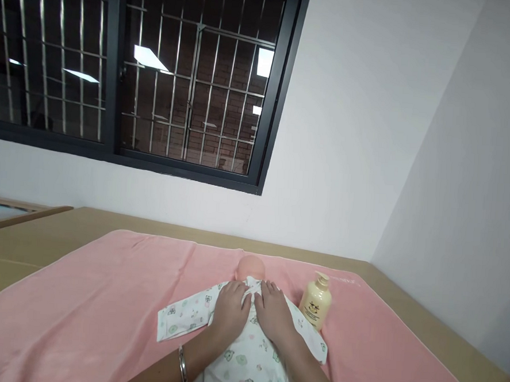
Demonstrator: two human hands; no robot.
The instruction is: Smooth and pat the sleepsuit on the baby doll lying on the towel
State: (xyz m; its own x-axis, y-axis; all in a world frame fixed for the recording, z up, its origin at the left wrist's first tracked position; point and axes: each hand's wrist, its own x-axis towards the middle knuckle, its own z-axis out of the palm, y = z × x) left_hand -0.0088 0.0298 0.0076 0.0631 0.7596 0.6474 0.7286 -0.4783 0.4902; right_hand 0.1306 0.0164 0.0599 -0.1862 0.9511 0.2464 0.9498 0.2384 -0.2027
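Note:
A baby doll (251,268) in a white printed outfit (244,360) lies along the middle of the bed surface, its bald head away from me and its sleeves spread out to both sides. My left hand (232,306) rests flat on the upper body of the doll, fingers stretched toward the neck. Beside it, my right hand (274,314) lies flat in the same way, the two thumbs close together. Neither hand grips anything. A silver bracelet (182,368) circles my left wrist. My forearms cover part of the outfit.
A cream pump bottle (316,301) stands just right of the doll, touching or close behind its right-hand sleeve. Under everything is a pink blanket (101,297) on a tan padded surface (57,233). A white wall and a barred window (192,89) rise behind. A wooden-edged frame (29,216) is at far left.

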